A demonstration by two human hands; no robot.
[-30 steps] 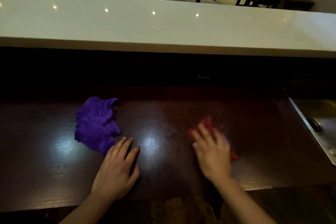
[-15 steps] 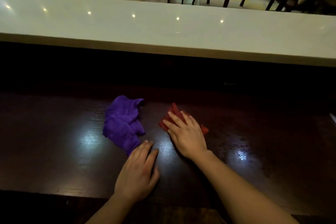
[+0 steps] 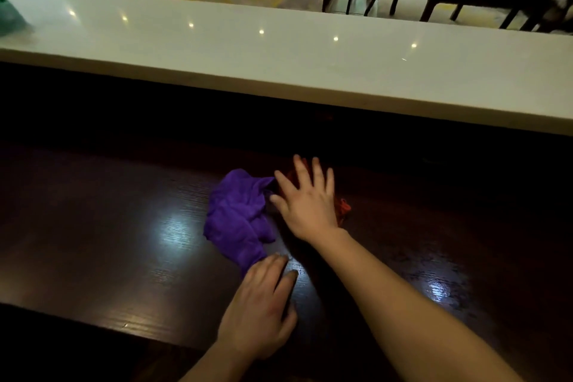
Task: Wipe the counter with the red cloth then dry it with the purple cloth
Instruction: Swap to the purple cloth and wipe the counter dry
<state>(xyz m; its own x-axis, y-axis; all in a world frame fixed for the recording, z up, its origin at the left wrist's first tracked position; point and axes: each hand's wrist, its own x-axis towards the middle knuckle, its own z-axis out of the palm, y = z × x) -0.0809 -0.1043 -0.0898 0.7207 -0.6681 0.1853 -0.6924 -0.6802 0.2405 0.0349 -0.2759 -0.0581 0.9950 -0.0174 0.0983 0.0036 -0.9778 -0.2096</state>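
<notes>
Since a moment ago, my right hand point(image 3: 305, 200) has pushed the red cloth point(image 3: 341, 211) further away across the dark wooden counter point(image 3: 108, 226), up beside the purple cloth point(image 3: 237, 220). My fingers are spread flat, pressing the red cloth down; only bits peek out. My left hand point(image 3: 259, 310) lies flat and open, fingertips touching the purple cloth's near end. Behind is a white ledge point(image 3: 279, 62).

Glossy dark wood counter point(image 3: 108, 226); soft, crumpled purple cloth point(image 3: 238, 220).
</notes>
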